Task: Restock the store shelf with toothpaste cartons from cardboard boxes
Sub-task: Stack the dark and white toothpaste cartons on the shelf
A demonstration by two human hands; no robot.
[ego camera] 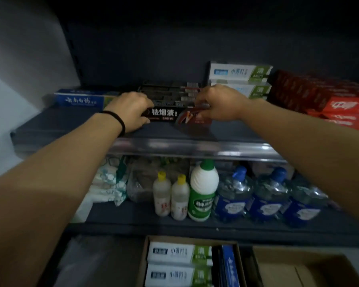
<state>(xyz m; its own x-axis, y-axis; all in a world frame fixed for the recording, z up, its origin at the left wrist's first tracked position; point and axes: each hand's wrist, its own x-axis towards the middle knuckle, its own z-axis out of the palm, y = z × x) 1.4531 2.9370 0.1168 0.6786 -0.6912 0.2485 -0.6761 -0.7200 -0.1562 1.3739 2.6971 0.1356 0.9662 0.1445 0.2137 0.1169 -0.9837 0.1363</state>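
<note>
I have both hands on the black carton [164,113] on the upper shelf [75,121]. My left hand [133,110] curls round its left end and my right hand [218,104] pinches its right end, so its long axis runs straight between them. Behind it I count about four more black cartons [170,94], stacked. Two cardboard boxes [142,264] sit below my arms.
</note>
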